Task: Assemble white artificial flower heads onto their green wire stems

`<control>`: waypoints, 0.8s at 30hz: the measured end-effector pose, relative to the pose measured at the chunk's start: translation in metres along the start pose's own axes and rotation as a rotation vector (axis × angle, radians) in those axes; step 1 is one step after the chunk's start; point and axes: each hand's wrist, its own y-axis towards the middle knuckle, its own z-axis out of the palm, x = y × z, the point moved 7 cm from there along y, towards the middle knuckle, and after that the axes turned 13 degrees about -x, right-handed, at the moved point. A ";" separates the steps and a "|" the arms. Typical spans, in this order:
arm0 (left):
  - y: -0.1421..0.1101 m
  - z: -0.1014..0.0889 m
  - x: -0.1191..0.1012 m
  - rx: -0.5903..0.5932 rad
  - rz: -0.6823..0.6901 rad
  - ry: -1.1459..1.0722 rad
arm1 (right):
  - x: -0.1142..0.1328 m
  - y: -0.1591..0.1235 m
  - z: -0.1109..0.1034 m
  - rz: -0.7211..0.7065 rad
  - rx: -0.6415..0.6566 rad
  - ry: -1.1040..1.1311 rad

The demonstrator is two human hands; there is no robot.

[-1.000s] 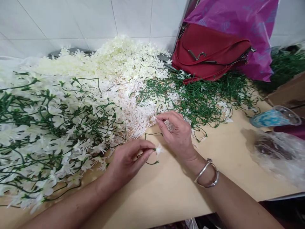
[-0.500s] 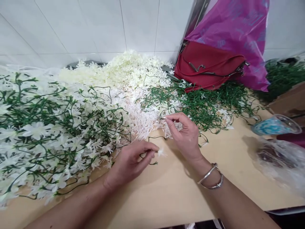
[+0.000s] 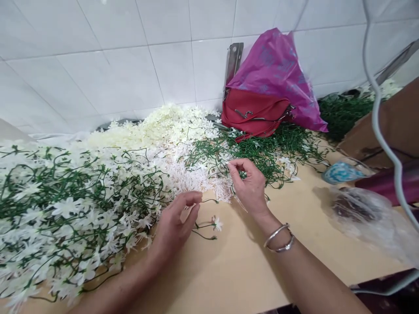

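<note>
My left hand [image 3: 176,226] hovers over the table with thumb and forefinger apart and nothing visible between them. Just beyond its fingers lies a green plastic stem [image 3: 204,226] bearing a small white flower [image 3: 216,223] at one tip. Part of that stem is hidden behind the hand. My right hand [image 3: 248,185] is closed in a pinch at the edge of a heap of thin white strands [image 3: 209,181]. What it pinches is too small to make out. Left of my hands spreads a large pile of white artificial flowers on green stems [image 3: 85,209].
Cream petals [image 3: 170,124] are heaped against the tiled wall. Loose green stems [image 3: 262,152] lie below a red handbag [image 3: 253,111] and a purple plastic bag [image 3: 278,65]. At right are a blue-and-white cup [image 3: 343,172], a clear bag [image 3: 363,213] and a hanging cable [image 3: 379,117].
My left hand has let go of the stem with the white flower and drawn back left, its fingers parting. My right hand stays pinched near the white strands. The view has tilted upward.
</note>
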 end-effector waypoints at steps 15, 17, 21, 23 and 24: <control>0.095 0.082 0.029 0.089 0.059 0.762 | 0.005 0.000 0.004 -0.062 0.054 0.015; 0.097 0.080 0.029 0.078 0.058 0.775 | 0.008 0.000 0.005 -0.081 0.068 0.018; 0.099 0.078 0.030 0.104 0.039 0.794 | 0.012 -0.002 0.006 -0.106 0.092 0.015; 0.098 0.076 0.031 0.110 0.024 0.735 | 0.014 -0.002 0.005 -0.115 0.095 0.020; 0.097 0.073 0.031 0.097 0.020 0.687 | 0.015 -0.001 0.005 -0.118 0.094 0.025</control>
